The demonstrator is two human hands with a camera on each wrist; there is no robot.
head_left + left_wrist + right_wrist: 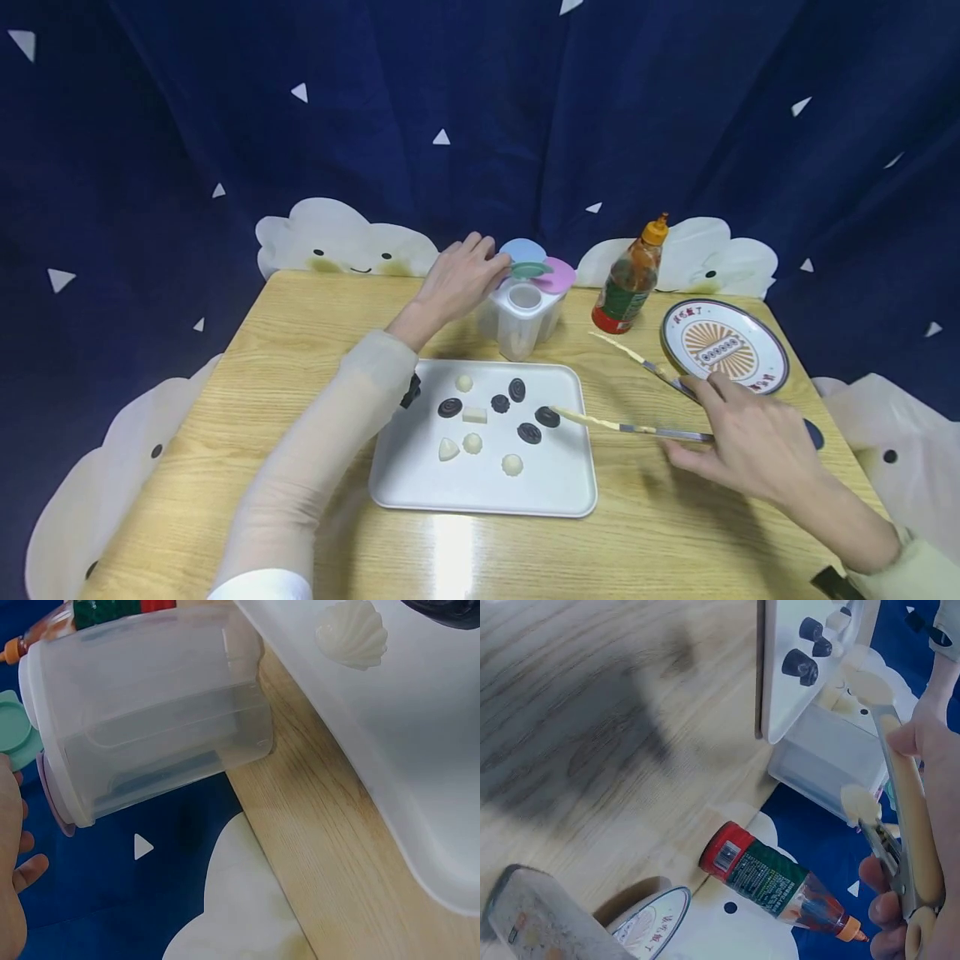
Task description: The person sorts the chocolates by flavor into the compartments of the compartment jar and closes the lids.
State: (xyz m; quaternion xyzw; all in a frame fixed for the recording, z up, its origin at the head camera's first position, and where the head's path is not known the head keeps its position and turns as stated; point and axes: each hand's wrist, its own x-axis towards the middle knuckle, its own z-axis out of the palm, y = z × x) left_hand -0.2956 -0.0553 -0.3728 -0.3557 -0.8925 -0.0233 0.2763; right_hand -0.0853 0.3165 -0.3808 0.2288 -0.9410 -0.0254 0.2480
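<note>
Right hand (759,443): fingers wrapped around tongs (667,432); tong arms apart, one tip above the tray (480,494) near its right edge. Left hand (461,277): fingertips at the green lid (529,270) of the container (517,335), near the table's (315,325) far edge; pinch cannot be told.

- The left hand (467,279) and right hand (761,442) are seen bare.
- The left arm is covered by a wrinkled, pale cream sleeve (300,483), bordered by white fabric (261,586).
- Small black fittings (410,391) are worn near both cuffs, the right one also pale.
</note>
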